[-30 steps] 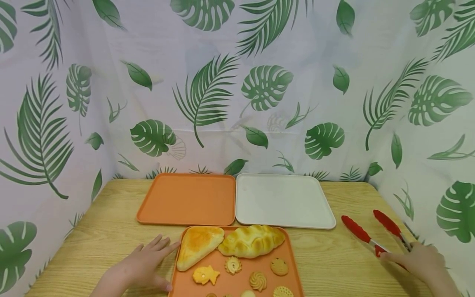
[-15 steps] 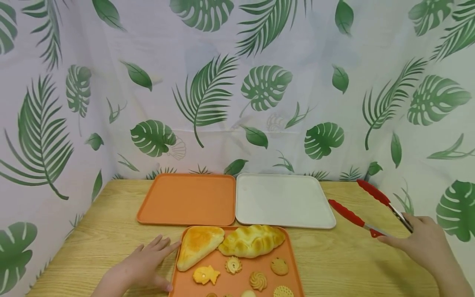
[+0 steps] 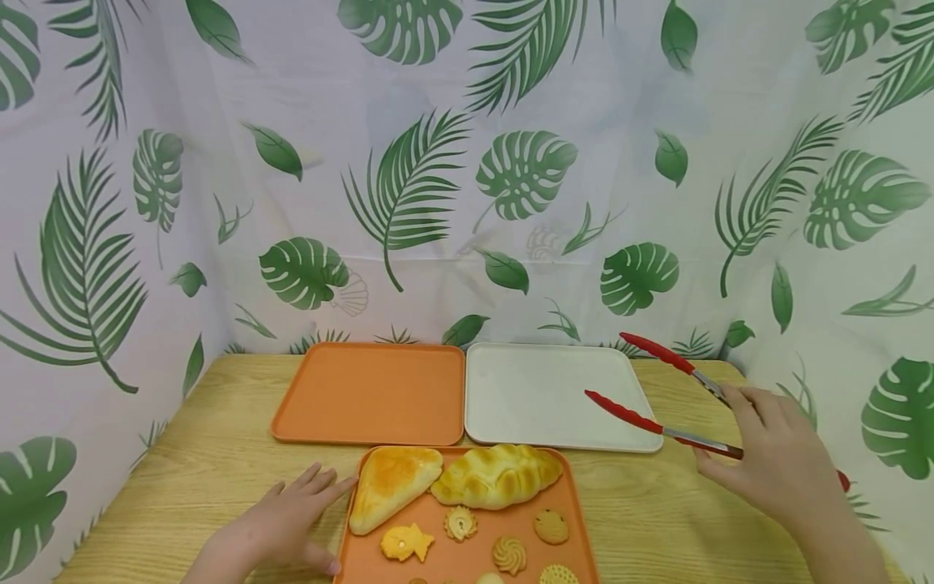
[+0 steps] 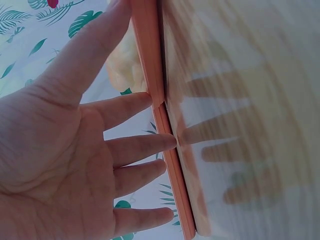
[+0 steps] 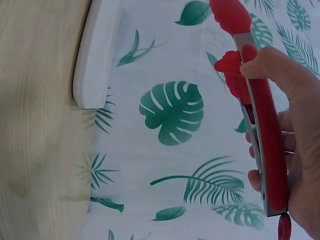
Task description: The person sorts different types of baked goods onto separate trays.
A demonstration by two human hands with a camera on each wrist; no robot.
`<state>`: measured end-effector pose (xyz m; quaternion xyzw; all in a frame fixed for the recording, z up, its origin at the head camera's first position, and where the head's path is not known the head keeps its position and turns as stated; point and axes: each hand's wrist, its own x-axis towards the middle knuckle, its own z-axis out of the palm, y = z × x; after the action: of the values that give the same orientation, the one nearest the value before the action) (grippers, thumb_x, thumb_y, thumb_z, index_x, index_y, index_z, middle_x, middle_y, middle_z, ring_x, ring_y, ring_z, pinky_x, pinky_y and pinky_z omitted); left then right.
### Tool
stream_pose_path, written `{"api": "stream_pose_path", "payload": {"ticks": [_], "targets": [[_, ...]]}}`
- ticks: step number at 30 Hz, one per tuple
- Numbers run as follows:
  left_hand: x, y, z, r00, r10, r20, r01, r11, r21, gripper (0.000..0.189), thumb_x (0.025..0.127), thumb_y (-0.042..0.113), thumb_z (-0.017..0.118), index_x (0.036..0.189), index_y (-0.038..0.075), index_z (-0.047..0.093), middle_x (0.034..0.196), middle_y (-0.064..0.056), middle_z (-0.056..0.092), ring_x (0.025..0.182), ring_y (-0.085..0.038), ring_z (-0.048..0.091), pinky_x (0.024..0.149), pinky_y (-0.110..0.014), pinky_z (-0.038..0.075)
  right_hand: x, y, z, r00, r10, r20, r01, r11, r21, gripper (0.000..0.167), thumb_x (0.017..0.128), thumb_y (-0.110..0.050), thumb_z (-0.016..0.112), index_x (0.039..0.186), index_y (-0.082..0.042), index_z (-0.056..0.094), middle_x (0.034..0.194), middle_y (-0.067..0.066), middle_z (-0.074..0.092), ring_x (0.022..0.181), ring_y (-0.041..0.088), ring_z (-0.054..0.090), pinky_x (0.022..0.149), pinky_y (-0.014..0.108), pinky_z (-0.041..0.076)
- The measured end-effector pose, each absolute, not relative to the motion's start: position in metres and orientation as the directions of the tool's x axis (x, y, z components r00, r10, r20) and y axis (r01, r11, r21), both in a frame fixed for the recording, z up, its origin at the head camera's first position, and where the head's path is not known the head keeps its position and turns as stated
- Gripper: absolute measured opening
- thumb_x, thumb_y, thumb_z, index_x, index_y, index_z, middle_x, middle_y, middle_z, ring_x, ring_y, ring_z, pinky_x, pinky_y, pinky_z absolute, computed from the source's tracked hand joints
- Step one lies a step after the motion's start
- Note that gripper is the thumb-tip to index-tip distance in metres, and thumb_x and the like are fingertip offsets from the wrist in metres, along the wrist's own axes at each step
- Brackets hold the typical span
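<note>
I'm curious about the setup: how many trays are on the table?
3: the far orange tray, the white tray to its right, and the near orange tray in front, partly out of view. More could be hidden beyond the picture.

Tongs (image 5: 270, 145) metal and plastic; table (image 3: 182, 454) wood-grained; trays (image 3: 458, 561) smooth, matt

We see red-and-silver tongs (image 3: 679, 435) gripped by the right hand (image 3: 773, 450), raised, spread, tips forward-left; near orange tray (image 3: 460, 559) lies flat, left hand (image 3: 280, 519) at its left rim, triangular bread (image 3: 394, 487), braided loaf (image 3: 498, 478), small cookies (image 3: 509, 556) on it
</note>
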<state>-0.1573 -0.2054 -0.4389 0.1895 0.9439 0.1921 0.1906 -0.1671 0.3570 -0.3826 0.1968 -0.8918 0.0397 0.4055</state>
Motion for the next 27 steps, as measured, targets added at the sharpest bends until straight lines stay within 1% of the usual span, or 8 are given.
{"api": "stream_pose_path", "payload": {"ticks": [1, 4, 6, 8, 11, 16, 20, 27], "targets": [[-0.157, -0.205, -0.439, -0.856, 0.432, -0.285, 0.288, 0.855, 0.431, 0.103, 0.065, 0.051, 0.083, 0.152, 0.019, 0.036, 0.155, -0.024, 0.034, 0.147, -0.047, 0.02, 0.104, -0.079, 0.017, -0.169, 0.354, -0.383, -0.588, -0.341, 0.733, -0.393, 0.913, 0.109, 0.098, 0.083, -0.077, 0.028, 0.116, 0.01, 0.06, 0.102, 0.025, 0.059, 0.092, 0.043, 0.052, 0.072, 0.056, 0.046], [-0.157, -0.206, -0.439, -0.856, 0.435, -0.281, 0.294, 0.855, 0.427, 0.104, 0.065, 0.051, 0.082, 0.152, 0.018, 0.036, 0.154, -0.025, 0.034, 0.146, -0.048, 0.02, 0.104, -0.079, 0.017, -0.172, 0.348, -0.385, -0.616, -0.397, 0.68, -0.406, 0.9, 0.158, 0.085, 0.08, -0.068, 0.041, 0.117, 0.006, 0.061, 0.104, 0.021, 0.06, 0.092, 0.039, 0.055, 0.067, 0.053, 0.047], [-0.156, -0.206, -0.439, -0.856, 0.432, -0.283, 0.292, 0.857, 0.425, 0.104, 0.065, 0.052, 0.082, 0.152, 0.019, 0.036, 0.155, -0.024, 0.034, 0.147, -0.047, 0.02, 0.104, -0.078, 0.017, -0.174, 0.344, -0.387, -0.642, -0.431, 0.634, -0.421, 0.889, 0.178, 0.075, 0.071, -0.057, 0.057, 0.117, 0.003, 0.061, 0.105, 0.017, 0.06, 0.094, 0.035, 0.056, 0.066, 0.051, 0.047], [-0.157, -0.206, -0.439, -0.854, 0.437, -0.282, 0.295, 0.853, 0.429, 0.104, 0.065, 0.051, 0.082, 0.152, 0.018, 0.036, 0.154, -0.025, 0.034, 0.146, -0.048, 0.02, 0.104, -0.079, 0.017, -0.174, 0.339, -0.389, -0.668, -0.455, 0.589, -0.442, 0.879, 0.178, 0.072, 0.062, -0.047, 0.069, 0.116, 0.0, 0.062, 0.106, 0.014, 0.061, 0.097, 0.033, 0.057, 0.069, 0.05, 0.047], [-0.156, -0.205, -0.438, -0.851, 0.442, -0.284, 0.296, 0.85, 0.435, 0.103, 0.066, 0.05, 0.082, 0.152, 0.017, 0.036, 0.154, -0.025, 0.034, 0.146, -0.048, 0.019, 0.104, -0.079, 0.016, -0.174, 0.332, -0.392, -0.696, -0.483, 0.532, -0.476, 0.864, 0.163, 0.073, 0.054, -0.038, 0.079, 0.116, -0.003, 0.063, 0.107, 0.008, 0.061, 0.098, 0.028, 0.056, 0.072, 0.048, 0.047], [-0.156, -0.205, -0.438, -0.85, 0.441, -0.287, 0.293, 0.85, 0.439, 0.102, 0.067, 0.049, 0.082, 0.152, 0.017, 0.036, 0.154, -0.025, 0.034, 0.146, -0.048, 0.019, 0.104, -0.079, 0.016, -0.174, 0.32, -0.394, -0.724, -0.524, 0.448, -0.521, 0.842, 0.143, 0.069, 0.056, -0.036, 0.082, 0.116, -0.008, 0.064, 0.109, 0.002, 0.061, 0.1, 0.023, 0.055, 0.076, 0.046, 0.047], [-0.157, -0.206, -0.439, -0.848, 0.445, -0.287, 0.295, 0.847, 0.442, 0.103, 0.066, 0.05, 0.082, 0.152, 0.017, 0.036, 0.154, -0.025, 0.034, 0.146, -0.048, 0.019, 0.103, -0.08, 0.016, -0.174, 0.314, -0.395, -0.734, -0.562, 0.382, -0.551, 0.821, 0.148, 0.068, 0.057, -0.033, 0.081, 0.118, -0.009, 0.064, 0.112, 0.002, 0.061, 0.104, 0.023, 0.054, 0.08, 0.047, 0.047], [-0.158, -0.207, -0.44, -0.853, 0.439, -0.282, 0.293, 0.85, 0.438, 0.104, 0.065, 0.052, 0.082, 0.152, 0.018, 0.036, 0.154, -0.024, 0.035, 0.147, -0.047, 0.02, 0.104, -0.079, 0.016, -0.18, 0.306, -0.399, -0.7, -0.626, 0.344, -0.605, 0.776, 0.181, 0.071, 0.055, -0.031, 0.082, 0.12, -0.011, 0.064, 0.114, 0.002, 0.061, 0.105, 0.023, 0.057, 0.083, 0.046, 0.049]]}}
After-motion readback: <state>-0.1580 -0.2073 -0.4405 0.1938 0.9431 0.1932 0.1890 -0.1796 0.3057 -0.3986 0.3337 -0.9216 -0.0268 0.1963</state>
